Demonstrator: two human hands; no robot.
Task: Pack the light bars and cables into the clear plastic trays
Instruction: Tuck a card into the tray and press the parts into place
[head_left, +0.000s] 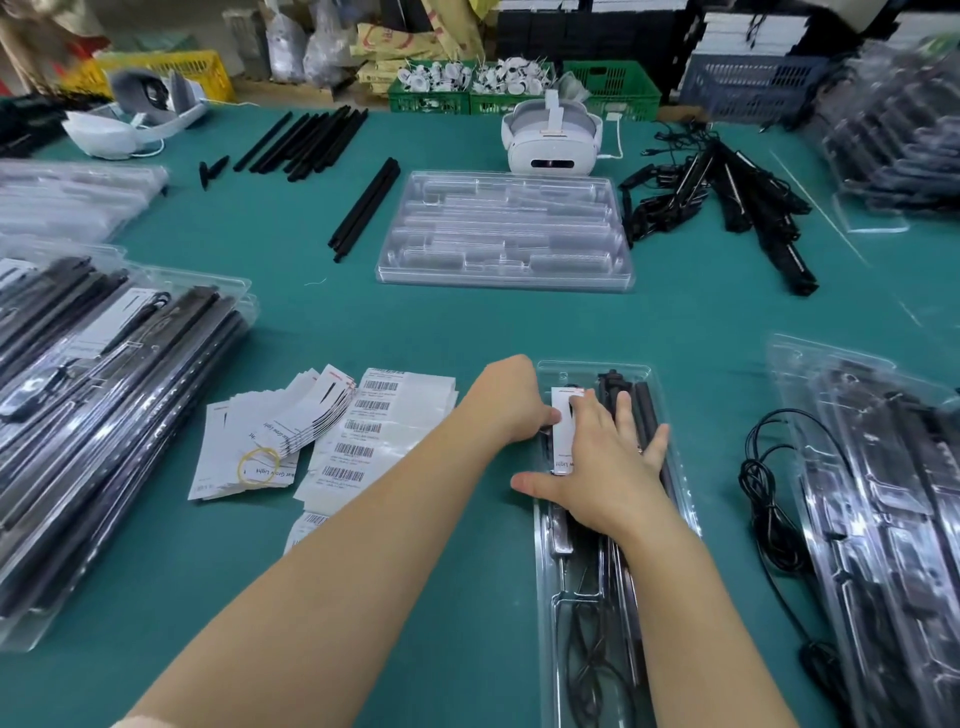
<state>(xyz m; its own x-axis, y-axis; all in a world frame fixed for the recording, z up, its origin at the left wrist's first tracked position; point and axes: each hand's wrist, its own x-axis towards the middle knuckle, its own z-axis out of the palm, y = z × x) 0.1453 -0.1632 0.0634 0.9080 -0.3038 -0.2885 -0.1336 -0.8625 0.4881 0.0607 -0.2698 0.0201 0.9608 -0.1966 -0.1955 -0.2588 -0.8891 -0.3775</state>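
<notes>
Full trays (104, 395) stacked far left. White cards (275, 436) and barcode stickers (363, 441) lie next on green table (415, 322). Left hand (511, 400) at left edge of clear tray (670, 457), fingers hidden, grip unclear. Right hand (602, 467) flat, fingers spread wide, pressing white card (563, 436) and black light bars (641, 410) in tray. Loose cable (769, 499) just right.

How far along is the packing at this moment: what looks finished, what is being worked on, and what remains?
Done: stacks of filled trays at the left and right. In hand: the tray in front already holds bars and a cable; the right hand presses flat on a white card while the left hand steadies its edge. Left: an empty tray, loose bars, bundled cables.
</notes>
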